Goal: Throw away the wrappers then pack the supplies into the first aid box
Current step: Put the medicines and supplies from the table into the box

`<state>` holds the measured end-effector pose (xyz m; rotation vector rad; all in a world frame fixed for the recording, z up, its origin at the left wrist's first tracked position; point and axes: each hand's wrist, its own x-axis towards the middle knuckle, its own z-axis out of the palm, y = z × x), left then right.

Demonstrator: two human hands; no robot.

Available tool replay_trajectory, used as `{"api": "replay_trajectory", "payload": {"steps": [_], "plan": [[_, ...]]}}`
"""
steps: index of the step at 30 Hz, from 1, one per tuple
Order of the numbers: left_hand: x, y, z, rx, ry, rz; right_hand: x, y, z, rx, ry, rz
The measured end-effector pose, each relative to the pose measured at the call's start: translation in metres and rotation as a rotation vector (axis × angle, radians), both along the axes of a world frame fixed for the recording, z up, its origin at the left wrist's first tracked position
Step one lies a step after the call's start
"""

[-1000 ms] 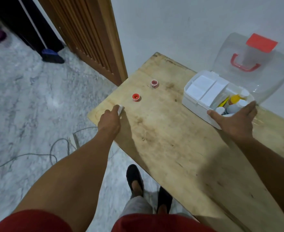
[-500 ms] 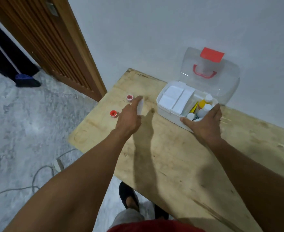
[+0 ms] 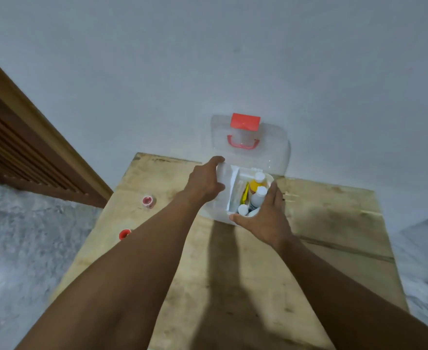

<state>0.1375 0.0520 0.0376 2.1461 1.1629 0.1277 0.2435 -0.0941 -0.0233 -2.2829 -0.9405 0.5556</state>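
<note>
The white first aid box [image 3: 214, 212] stands at the back of the wooden table [image 3: 321, 223], its clear lid [image 3: 271, 152] open against the wall. Inside are white pads, a yellow bottle [image 3: 257, 185], a white bottle [image 3: 259, 198] and a yellow sachet [image 3: 245, 195]. My left hand [image 3: 204, 184] hovers over the box's left compartment, fingers curled on a small white packet [image 3: 223, 173]. My right hand [image 3: 264, 218] grips the box's front right edge. A pink tape roll [image 3: 147, 201] and a red tape roll [image 3: 124, 234] lie on the table's left side, the red one partly behind my forearm.
A grey-white wall runs right behind the table. A brown slatted wooden door [image 3: 18, 152] stands at the left. Marbled grey floor [image 3: 26, 248] lies below the table's left edge.
My left hand has carried the white packet from the table's left edge, past the tape rolls, to the box. My right hand has stayed on the box. The view has swung right.
</note>
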Motion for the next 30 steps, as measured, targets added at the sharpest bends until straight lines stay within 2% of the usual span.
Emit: {"api": "replay_trajectory", "payload": {"steps": [5, 9, 16, 25, 30], "plan": [[0.006, 0.006, -0.015, -0.114, 0.044, -0.032, 0.007, 0.0, 0.002, -0.046, -0.003, 0.041], [0.004, 0.007, -0.021, -0.135, 0.058, -0.047, 0.012, -0.003, 0.006, -0.033, 0.074, 0.108], [-0.003, 0.01, -0.022, -0.037, 0.112, -0.068, -0.004, 0.004, 0.003, -0.02, 0.076, 0.062], [-0.026, 0.019, -0.026, -0.021, 0.116, -0.011, -0.016, 0.025, 0.0, -0.034, 0.098, 0.112], [-0.037, 0.027, -0.031, -0.035, 0.123, -0.054, -0.021, 0.035, -0.005, -0.022, 0.077, 0.1]]}}
